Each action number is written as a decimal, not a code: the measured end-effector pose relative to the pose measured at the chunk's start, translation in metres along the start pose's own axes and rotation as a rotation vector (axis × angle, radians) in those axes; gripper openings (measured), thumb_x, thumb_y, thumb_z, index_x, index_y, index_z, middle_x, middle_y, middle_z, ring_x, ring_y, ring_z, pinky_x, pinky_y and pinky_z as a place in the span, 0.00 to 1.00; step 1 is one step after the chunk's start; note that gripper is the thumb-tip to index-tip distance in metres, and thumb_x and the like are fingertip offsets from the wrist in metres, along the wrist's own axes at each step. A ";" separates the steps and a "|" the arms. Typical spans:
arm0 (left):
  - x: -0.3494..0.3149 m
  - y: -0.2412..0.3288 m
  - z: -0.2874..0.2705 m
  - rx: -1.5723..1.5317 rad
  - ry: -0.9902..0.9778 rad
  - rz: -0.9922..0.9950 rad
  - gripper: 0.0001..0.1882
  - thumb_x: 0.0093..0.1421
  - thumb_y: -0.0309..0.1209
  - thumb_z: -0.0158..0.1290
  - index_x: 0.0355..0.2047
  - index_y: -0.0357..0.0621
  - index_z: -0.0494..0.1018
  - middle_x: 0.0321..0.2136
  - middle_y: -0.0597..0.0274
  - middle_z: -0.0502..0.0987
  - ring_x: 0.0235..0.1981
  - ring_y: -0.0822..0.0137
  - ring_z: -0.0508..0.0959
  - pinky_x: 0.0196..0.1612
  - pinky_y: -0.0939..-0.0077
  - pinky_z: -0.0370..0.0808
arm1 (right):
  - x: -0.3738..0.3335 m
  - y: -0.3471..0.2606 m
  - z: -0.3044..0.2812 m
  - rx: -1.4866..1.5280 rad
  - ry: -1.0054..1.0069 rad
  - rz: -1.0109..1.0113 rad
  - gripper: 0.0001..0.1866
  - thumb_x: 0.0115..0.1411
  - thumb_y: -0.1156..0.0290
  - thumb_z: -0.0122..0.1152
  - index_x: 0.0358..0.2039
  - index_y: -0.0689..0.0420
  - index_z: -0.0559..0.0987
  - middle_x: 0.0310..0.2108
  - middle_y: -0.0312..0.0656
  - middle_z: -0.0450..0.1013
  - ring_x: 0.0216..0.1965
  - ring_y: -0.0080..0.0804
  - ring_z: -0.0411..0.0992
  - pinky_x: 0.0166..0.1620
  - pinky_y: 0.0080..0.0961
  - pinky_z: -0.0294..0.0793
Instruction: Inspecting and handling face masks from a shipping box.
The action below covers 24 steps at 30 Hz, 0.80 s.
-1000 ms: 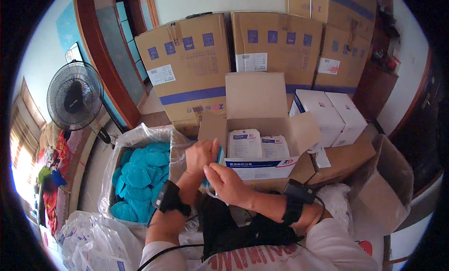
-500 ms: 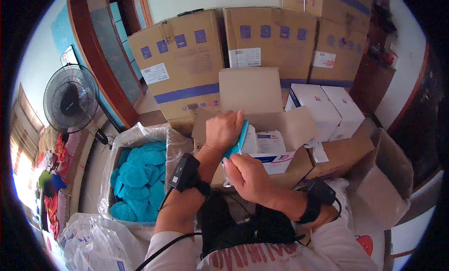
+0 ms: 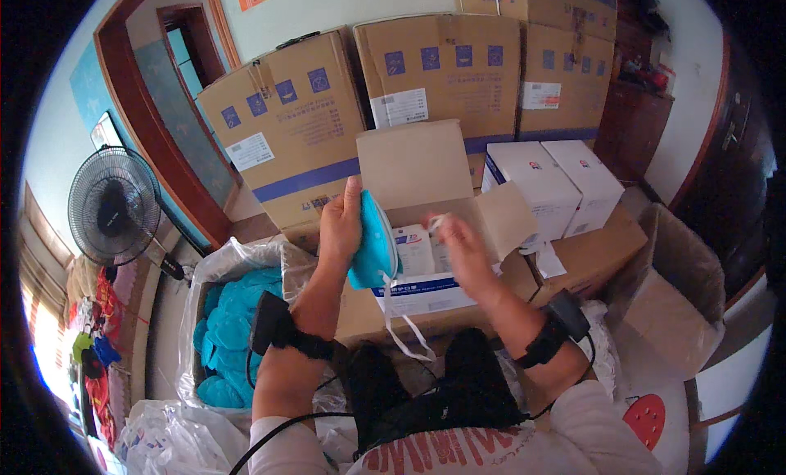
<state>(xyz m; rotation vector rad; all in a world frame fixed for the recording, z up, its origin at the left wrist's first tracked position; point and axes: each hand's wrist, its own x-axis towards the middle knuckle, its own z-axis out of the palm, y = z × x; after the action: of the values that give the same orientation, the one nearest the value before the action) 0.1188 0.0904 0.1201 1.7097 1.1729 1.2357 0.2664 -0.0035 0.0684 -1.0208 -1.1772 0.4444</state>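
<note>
My left hand (image 3: 338, 229) is closed on the edge of a teal face mask (image 3: 374, 242) with a pale rim, held upright above the near left of an opened box. From the mask's lower end a white strap (image 3: 401, 337) hangs in a loose loop. My right hand (image 3: 463, 252), slightly blurred, is over the opened box with its fingers pinched on a bit of white strap (image 3: 435, 223). Whether that bit joins the mask cannot be made out. Inside the opened white box (image 3: 438, 301) stand white packs (image 3: 411, 247).
At left, a plastic-lined box (image 3: 190, 344) holds many teal masks (image 3: 233, 323). Large cartons (image 3: 442, 74) line the back. Two white boxes (image 3: 536, 188) stand at right, near an open carton (image 3: 675, 299). A black fan (image 3: 115, 205) stands far left; clear plastic bags (image 3: 176, 434) lie below.
My hands have moved apart: the left has shifted left and turned the mask's teal side into view, the right has gone right and up. A strap now hangs loose. The whole view has shifted.
</note>
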 end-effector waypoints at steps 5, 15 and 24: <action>0.003 -0.010 0.003 -0.061 0.028 -0.107 0.28 0.56 0.50 0.36 0.22 0.33 0.70 0.13 0.60 0.68 0.18 0.72 0.66 0.25 0.73 0.64 | -0.042 0.031 0.031 0.661 -0.396 0.611 0.19 0.59 0.56 0.36 0.39 0.58 0.67 0.31 0.36 0.66 0.31 0.22 0.64 0.39 0.21 0.63; 0.009 -0.049 -0.017 0.342 0.199 -0.030 0.27 0.55 0.53 0.33 0.27 0.43 0.73 0.20 0.49 0.72 0.26 0.52 0.72 0.31 0.63 0.67 | -0.052 -0.004 0.030 -0.285 -0.463 0.037 0.08 0.53 0.68 0.48 0.29 0.60 0.69 0.30 0.41 0.66 0.28 0.33 0.65 0.31 0.29 0.63; 0.005 -0.043 -0.020 0.512 0.246 0.031 0.28 0.56 0.52 0.31 0.24 0.44 0.73 0.21 0.46 0.72 0.27 0.47 0.72 0.32 0.56 0.67 | -0.040 -0.039 0.099 -0.105 -0.475 0.013 0.07 0.54 0.72 0.45 0.23 0.61 0.67 0.24 0.46 0.66 0.29 0.41 0.63 0.34 0.31 0.59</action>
<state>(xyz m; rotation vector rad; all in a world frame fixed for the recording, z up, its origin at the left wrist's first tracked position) 0.0890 0.1103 0.0885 1.9783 1.7317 1.2631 0.1536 -0.0116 0.0822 -1.0433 -1.6310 0.6645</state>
